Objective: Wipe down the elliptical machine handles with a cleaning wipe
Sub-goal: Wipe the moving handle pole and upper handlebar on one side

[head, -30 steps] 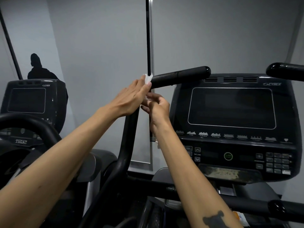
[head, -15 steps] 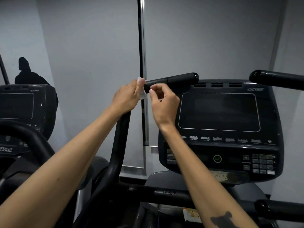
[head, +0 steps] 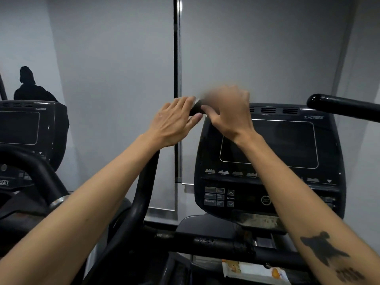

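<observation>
Gripping the left elliptical handle (head: 196,109), left hand (head: 174,122) fingers extended along it, white wipe (head: 197,99) edge barely visible between hands. Right hand (head: 228,109) blurred, curled over handle; grip unclear. Console (head: 269,161) behind.

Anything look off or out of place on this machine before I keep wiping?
One thing: an orange-and-white wrapper or packet lies low on the machine's frame under the console, like leftover litter. The crossbar below the console shows pale scuffs. Both hands are on the left handle; the right hand is blurred.
</observation>
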